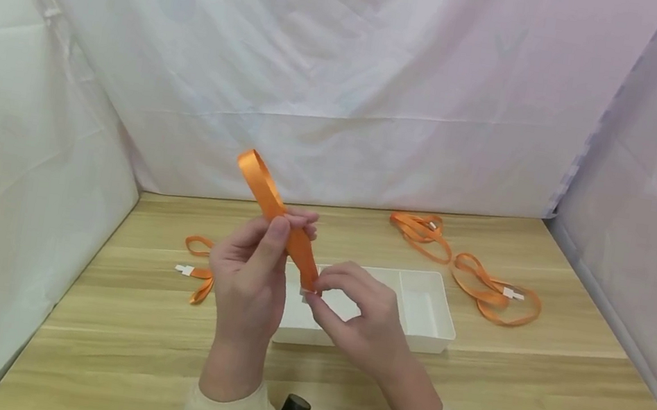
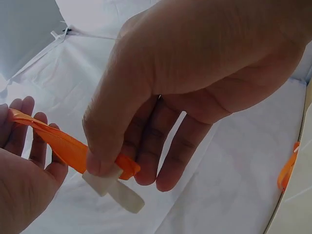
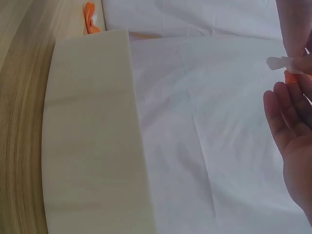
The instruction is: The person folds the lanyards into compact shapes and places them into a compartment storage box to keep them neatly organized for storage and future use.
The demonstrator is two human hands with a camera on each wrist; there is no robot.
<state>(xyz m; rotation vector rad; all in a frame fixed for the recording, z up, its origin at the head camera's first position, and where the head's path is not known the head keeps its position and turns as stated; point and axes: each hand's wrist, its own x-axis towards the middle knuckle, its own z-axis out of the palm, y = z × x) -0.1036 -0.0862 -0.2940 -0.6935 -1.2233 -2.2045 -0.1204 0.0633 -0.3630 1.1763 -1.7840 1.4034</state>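
An orange lanyard (image 1: 262, 185) is held up over the white tray (image 1: 300, 336), its looped strap rising to the upper left. My left hand (image 1: 250, 285) pinches the strap partway along between thumb and fingers. Lower down, my right hand (image 1: 366, 315) pinches the strap's end beside its white plastic clip (image 2: 129, 196), with thumb and index finger. In the left wrist view the clip pokes out below a thumb, and the strap stretches to the other hand. Only part of the hands and clip shows at the right edge of the right wrist view.
The divided tray stands on a wooden table (image 1: 528, 401). Another orange lanyard (image 1: 203, 290) lies to its left, partly behind my left hand. Two more lie coiled at the right, one farther back (image 1: 410, 229) and one nearer (image 1: 492, 299). White cloth (image 1: 381, 100) hangs around the table.
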